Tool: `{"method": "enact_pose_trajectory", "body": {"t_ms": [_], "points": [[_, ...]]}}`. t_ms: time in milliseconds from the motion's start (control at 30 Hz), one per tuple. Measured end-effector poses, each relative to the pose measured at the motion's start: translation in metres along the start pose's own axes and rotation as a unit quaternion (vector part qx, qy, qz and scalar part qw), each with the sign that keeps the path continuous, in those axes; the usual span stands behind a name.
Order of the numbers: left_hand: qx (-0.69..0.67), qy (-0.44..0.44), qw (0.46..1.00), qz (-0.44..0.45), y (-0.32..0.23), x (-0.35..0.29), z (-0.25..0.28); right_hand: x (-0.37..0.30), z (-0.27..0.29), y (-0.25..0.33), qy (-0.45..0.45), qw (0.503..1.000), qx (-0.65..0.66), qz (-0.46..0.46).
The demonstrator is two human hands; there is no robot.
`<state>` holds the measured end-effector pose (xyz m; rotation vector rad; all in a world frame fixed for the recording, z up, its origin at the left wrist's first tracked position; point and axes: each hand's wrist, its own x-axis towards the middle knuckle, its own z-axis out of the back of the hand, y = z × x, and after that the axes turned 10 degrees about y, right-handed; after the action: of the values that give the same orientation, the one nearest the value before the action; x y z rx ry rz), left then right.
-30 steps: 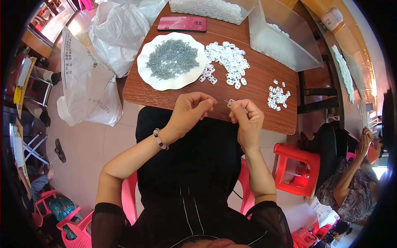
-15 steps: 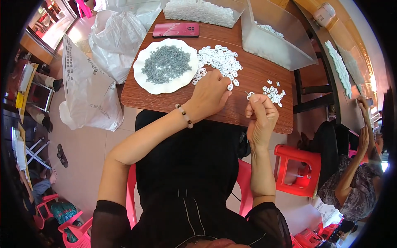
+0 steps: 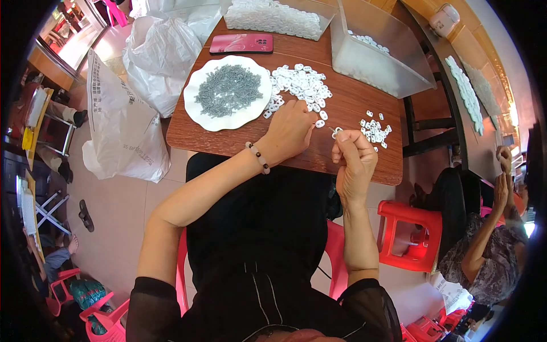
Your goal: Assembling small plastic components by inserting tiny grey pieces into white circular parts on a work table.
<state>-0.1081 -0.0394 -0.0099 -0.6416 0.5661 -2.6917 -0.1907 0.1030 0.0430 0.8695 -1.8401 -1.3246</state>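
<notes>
My right hand [image 3: 356,159] pinches a small white oval plastic piece [image 3: 337,133] between thumb and fingertips; a thin, pin-like bit sticks out of it. My left hand [image 3: 289,130], with a beaded bracelet at the wrist, is closed at the near edge of a pile of white oval pieces [image 3: 299,82]. Its fingers are curled, and whatever they hold is hidden. Left of the pile lies a scalloped white plate [image 3: 196,117] heaped with small grey pins [image 3: 231,88]. Beyond my right hand is a smaller group of white pieces with dark holes [image 3: 376,131].
The brown wooden table [image 3: 216,139] also carries a pink phone [image 3: 241,44] and two clear bins, one at the back [image 3: 279,20] and one at the right [image 3: 382,71]. White sacks [image 3: 125,128] stand to the left. A red stool [image 3: 410,233] and another person [image 3: 484,251] are at the right.
My right hand has moved a little left, closer to my left hand, with the white piece still pinched. My left hand has shifted slightly toward me.
</notes>
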Motion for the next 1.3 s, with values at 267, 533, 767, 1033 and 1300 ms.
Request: {"method": "enact_pose_trajectory", "body": {"t_ms": [267,533,767,1033,1300], "points": [[0.068,0.051,0.996,0.002,-0.011,0.010,0.003,0.000,0.000,-0.003,-0.003,1.000,0.000,-0.007],[-0.118,0.032,0.990,0.064,-0.007,0.008,0.006,0.002,0.005,-0.003,-0.006,1.000,0.003,0.000],[-0.543,0.015,0.813,0.209,-0.006,-0.018,0.029,0.003,0.001,-0.006,0.000,1.000,-0.007,-0.019],[-0.659,0.075,0.696,0.274,-0.016,-0.047,0.047,0.001,-0.005,-0.017,0.030,0.997,0.018,-0.066],[-0.613,0.066,0.748,0.247,-0.029,-0.059,0.050,-0.002,-0.012,-0.024,0.036,0.996,0.017,-0.076]]}}
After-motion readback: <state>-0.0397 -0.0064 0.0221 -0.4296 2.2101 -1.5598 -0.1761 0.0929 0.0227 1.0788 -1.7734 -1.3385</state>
